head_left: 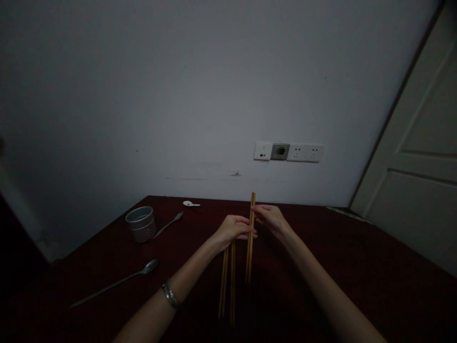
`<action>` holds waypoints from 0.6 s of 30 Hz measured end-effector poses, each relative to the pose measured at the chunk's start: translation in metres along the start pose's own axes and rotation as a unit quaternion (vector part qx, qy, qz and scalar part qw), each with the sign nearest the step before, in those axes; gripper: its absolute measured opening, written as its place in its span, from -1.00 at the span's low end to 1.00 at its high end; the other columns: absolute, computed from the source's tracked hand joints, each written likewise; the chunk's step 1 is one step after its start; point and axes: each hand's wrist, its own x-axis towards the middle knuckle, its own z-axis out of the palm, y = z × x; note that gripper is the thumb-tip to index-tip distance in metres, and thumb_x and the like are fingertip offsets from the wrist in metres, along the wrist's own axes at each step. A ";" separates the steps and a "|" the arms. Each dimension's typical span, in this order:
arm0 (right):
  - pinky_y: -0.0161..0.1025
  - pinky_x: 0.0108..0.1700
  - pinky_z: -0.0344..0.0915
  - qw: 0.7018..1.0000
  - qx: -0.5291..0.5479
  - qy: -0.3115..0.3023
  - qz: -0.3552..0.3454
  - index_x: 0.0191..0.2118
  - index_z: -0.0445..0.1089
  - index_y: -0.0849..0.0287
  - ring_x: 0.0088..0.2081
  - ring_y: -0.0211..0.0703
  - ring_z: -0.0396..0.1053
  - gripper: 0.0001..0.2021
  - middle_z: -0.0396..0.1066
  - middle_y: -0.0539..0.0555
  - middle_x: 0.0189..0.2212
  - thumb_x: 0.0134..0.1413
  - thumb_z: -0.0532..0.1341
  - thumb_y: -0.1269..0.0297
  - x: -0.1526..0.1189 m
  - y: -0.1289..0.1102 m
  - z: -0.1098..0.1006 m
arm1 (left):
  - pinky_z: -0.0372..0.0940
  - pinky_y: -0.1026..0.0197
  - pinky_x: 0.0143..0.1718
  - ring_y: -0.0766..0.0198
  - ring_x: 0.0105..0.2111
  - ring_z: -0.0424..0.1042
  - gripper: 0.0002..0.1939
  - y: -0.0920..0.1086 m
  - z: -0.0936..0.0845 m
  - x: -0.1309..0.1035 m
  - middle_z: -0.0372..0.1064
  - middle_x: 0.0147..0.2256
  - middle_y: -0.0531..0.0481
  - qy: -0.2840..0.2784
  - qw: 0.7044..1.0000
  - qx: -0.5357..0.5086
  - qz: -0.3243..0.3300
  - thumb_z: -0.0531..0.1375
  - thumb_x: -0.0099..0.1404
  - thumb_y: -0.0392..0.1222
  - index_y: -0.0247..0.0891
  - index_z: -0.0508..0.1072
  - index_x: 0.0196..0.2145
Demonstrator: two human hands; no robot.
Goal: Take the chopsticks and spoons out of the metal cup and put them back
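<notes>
Both hands on one pair of chopsticks (pixel 250 252), above the middle of the dark red table (pixel 303 267); right hand (pixel 271 216) has thumb and fingertips pinched on it near the top end; left hand (pixel 233 227) is closed on it lower down, thumb on the near side, fingers behind; the two sticks sit side by side, near-vertical in view (can't tell if the bottom ends touch the table).

Two more pairs, the middle pair (pixel 233 286) and the leftmost pair (pixel 223 286), run down from under the left hand, slightly fanned; their upper ends are hidden, so can't tell if that hand touches them.

Off to the left: metal cup (pixel 143 228), upright; fork-like utensil (pixel 174 219) just beside it, handle toward the cup; white spoon (pixel 187 204) near the back edge; long-handled spoon (pixel 150 267) nearer the camera; bracelet (pixel 169 293) on the left wrist.
</notes>
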 end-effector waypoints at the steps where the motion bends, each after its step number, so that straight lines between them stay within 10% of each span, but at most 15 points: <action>1: -0.51 -0.61 0.21 1.000 0.002 0.000 0.007 -0.53 0.42 0.30 -0.66 -0.44 0.26 -0.90 0.36 -0.01 -0.68 -0.26 0.32 0.39 0.001 0.002 0.000 | 0.35 0.21 -0.33 0.22 -0.43 0.48 -0.72 0.001 -0.002 0.001 0.47 -0.44 -0.16 -0.001 1.000 0.011 -0.005 0.34 -0.11 -0.28 -0.42 0.42 -0.39; 10: -0.51 -0.66 0.17 0.994 -0.013 0.000 0.110 -0.61 0.34 0.30 -0.72 -0.45 0.20 -0.88 0.28 -0.04 -0.75 -0.17 0.27 0.44 0.005 0.044 0.004 | 0.36 0.29 -0.40 0.23 -0.43 0.48 -0.79 0.027 -0.064 0.014 0.47 -0.42 -0.21 0.127 0.987 0.067 0.073 0.23 0.08 -0.19 -0.43 0.43 -0.38; 18: -0.49 -0.62 0.23 0.989 -0.047 0.015 0.143 -0.58 0.29 0.27 -0.73 -0.46 0.18 -0.87 0.25 -0.08 -0.75 -0.17 0.25 0.39 -0.004 0.075 0.003 | 0.37 0.28 -0.44 0.26 -0.50 0.47 -0.86 0.002 -0.100 0.025 0.46 -0.48 -0.19 0.179 0.982 0.052 0.014 0.20 0.09 -0.25 -0.43 0.39 -0.45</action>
